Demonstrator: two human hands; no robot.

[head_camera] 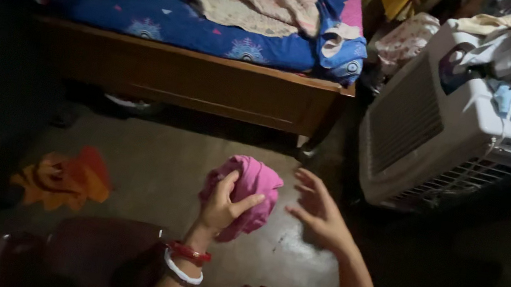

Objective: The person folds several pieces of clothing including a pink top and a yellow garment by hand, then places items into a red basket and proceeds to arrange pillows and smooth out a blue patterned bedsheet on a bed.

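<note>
Just below the middle of the frame, the left hand (222,206) is gripping a bunched-up pink cloth (249,191) — fingers curled around its lower left side, thumb pressing into the front, so it's properly closed on the bundle. The right hand (320,213) is hovering just beside the cloth, fingers spread wide and holding nothing, not touching it as far as I can tell.

What's looking risky: the cloth is only being held from one side, in one hand, up in the air over the bare floor (161,169). My guess is a loose fold could be slipping out of that grip and the whole wad unravelling or dropping — there's already an orange cloth (64,179) lying on the floor at lower left. The room is dim too, so judging the grip is tricky. A wooden bed (190,81) is sitting across the top, a white air cooler (436,136) piled with clothes at upper right.
</note>
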